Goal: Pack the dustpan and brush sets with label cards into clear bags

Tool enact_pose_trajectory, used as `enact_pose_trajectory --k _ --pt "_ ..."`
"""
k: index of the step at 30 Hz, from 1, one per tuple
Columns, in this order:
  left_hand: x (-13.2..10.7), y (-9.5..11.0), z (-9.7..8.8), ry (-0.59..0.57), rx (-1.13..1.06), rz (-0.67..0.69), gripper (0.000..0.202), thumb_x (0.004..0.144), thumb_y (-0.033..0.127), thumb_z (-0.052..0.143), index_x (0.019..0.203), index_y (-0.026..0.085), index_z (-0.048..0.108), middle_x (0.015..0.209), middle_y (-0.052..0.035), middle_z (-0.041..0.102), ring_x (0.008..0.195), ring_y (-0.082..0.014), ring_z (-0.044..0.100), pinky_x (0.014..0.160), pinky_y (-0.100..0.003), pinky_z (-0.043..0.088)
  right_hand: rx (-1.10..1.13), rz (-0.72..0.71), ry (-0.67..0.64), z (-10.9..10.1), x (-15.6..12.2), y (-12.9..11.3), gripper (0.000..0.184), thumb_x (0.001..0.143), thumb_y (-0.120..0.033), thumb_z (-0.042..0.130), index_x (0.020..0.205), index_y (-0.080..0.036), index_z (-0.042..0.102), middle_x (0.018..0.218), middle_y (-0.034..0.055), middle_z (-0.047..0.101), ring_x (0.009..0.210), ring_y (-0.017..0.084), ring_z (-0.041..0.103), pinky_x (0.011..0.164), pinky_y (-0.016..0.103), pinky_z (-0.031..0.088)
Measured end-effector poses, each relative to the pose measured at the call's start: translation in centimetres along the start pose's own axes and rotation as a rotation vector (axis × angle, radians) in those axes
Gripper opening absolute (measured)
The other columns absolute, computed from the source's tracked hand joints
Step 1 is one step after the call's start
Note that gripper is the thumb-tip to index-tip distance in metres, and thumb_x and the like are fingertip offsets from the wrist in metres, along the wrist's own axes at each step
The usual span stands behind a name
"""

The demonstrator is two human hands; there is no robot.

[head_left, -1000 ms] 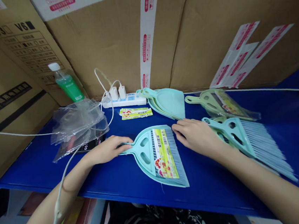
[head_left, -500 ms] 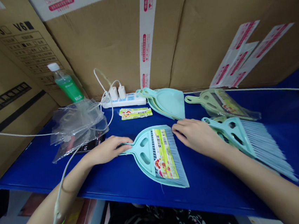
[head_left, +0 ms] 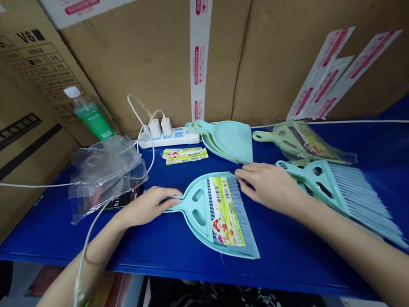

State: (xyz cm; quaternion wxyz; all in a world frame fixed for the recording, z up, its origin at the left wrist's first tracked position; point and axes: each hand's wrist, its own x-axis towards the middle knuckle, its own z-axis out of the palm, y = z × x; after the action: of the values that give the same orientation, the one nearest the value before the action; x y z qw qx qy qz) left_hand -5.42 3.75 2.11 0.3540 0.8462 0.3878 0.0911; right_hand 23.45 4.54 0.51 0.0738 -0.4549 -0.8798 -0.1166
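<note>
I see my left hand with fingers curled closed around the handle of the teal plastic dustpan-and-brush set. The set lies flat on the blue tabletop, between both sets of fingertips. My right hand lies loosely open, its fingertips touching the set's far bristle corner.

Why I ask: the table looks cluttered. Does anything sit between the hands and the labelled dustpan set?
Nothing visible does. The left hand holds the handle of the dustpan set, and the right hand touches its far bristle corner. The loose brushes lie off to the right.
</note>
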Motion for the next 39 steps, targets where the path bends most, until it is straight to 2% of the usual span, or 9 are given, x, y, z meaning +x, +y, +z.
enact_pose_trajectory --k 5,16,27,39 --pt "-0.06 -0.18 0.07 0.006 0.008 -0.004 0.027 0.095 0.033 0.043 0.1 0.018 0.065 0.101 -0.0023 0.071 0.085 -0.0148 0.063 0.078 -0.023 0.044 -0.001 0.019 -0.005 -0.2 -0.06 0.1 0.021 0.083 -0.013 0.045 0.072 -0.019 0.062 0.066 0.0043 0.064 0.064 0.018 0.059 0.055 0.027 0.033" --pt "-0.11 0.06 0.21 0.008 0.005 -0.001 0.027 0.095 0.032 0.042 0.1 0.018 0.065 0.103 -0.0025 0.07 0.088 -0.015 0.063 0.08 -0.022 0.044 0.023 -0.007 -0.033 -0.11 -0.21 0.06 0.022 0.085 -0.014 0.046 0.072 -0.018 0.063 0.069 0.0045 0.067 0.065 0.018 0.06 0.06 0.028 0.037" --pt "-0.03 0.02 0.43 0.014 0.022 0.024 0.028 0.096 0.033 0.042 0.1 0.019 0.065 0.097 -0.0028 0.07 0.083 -0.0152 0.063 0.078 -0.023 0.044 0.014 -0.013 0.031 0.07 -0.32 0.16 0.023 0.084 -0.014 0.044 0.07 -0.019 0.062 0.066 0.0038 0.065 0.061 0.017 0.058 0.058 0.027 0.035" --pt "-0.08 -0.2 0.65 0.03 0.03 0.044 0.032 0.096 0.039 0.041 0.1 0.02 0.066 0.09 -0.0027 0.07 0.084 -0.0165 0.063 0.077 -0.024 0.045 0.018 -0.003 -0.001 -0.13 -0.22 -0.22 0.019 0.084 -0.014 0.048 0.073 -0.018 0.063 0.069 0.0046 0.066 0.065 0.018 0.062 0.06 0.028 0.037"
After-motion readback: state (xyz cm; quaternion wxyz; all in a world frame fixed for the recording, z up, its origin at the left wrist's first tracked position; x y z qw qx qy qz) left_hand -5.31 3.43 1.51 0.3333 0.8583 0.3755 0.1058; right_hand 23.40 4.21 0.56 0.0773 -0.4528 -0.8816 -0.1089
